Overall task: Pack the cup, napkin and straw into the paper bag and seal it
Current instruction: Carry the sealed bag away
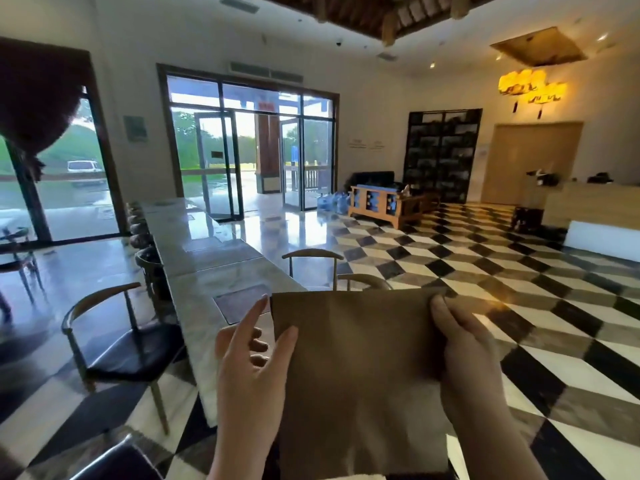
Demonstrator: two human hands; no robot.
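Note:
A flat brown paper bag [360, 368] is held upright in front of me, its top edge level and closed flat. My right hand [464, 358] pinches the bag's right edge near the upper corner, thumb on the near face. My left hand [249, 368] is at the bag's left edge with fingers spread; its thumb lies on the near face and the index finger points up beside the corner. No cup, napkin or straw is visible; the bag hides what lies behind it.
A long marble table [207, 271] runs away from me on the left, with dark chairs [131, 344] along it and two chair backs [313, 258] beyond the bag. Checkered floor spreads to the right. Glass doors stand at the far end.

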